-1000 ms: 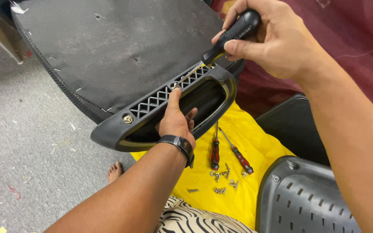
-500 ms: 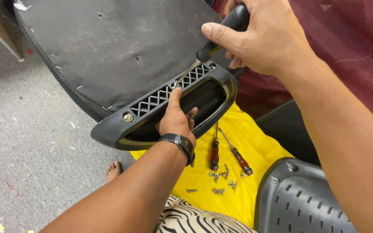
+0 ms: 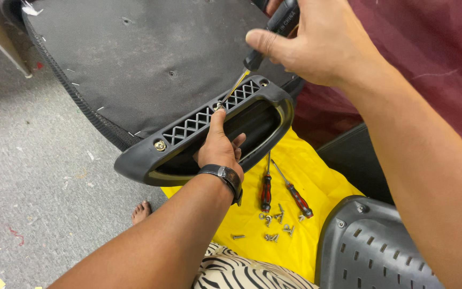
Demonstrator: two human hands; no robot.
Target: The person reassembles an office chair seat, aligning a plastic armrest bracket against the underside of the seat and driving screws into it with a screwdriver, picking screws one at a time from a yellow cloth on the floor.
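My right hand (image 3: 316,45) grips the black handle of a screwdriver (image 3: 274,29); its thin shaft slants down-left to a screw in the lattice of a black plastic handle part (image 3: 151,155). My left hand (image 3: 219,147), with a dark wristband, holds that part from inside its opening, the forefinger reaching up to the screw at the tip of the shaft. The part lies against the underside of a black fabric seat panel (image 3: 145,59). A brass-coloured screw (image 3: 160,145) sits near the part's left end.
A yellow cloth (image 3: 306,182) lies below with two red-handled screwdrivers (image 3: 266,195) and several loose screws (image 3: 274,225). A perforated grey plastic shell (image 3: 370,246) sits at lower right, maroon fabric (image 3: 434,48) at upper right, grey carpet (image 3: 33,176) at left, a bare foot (image 3: 141,212) near the cloth.
My right hand has lifted and swung the screwdriver more upright, bringing its tip onto the screw in the lattice. My left hand has stayed on the plastic part.
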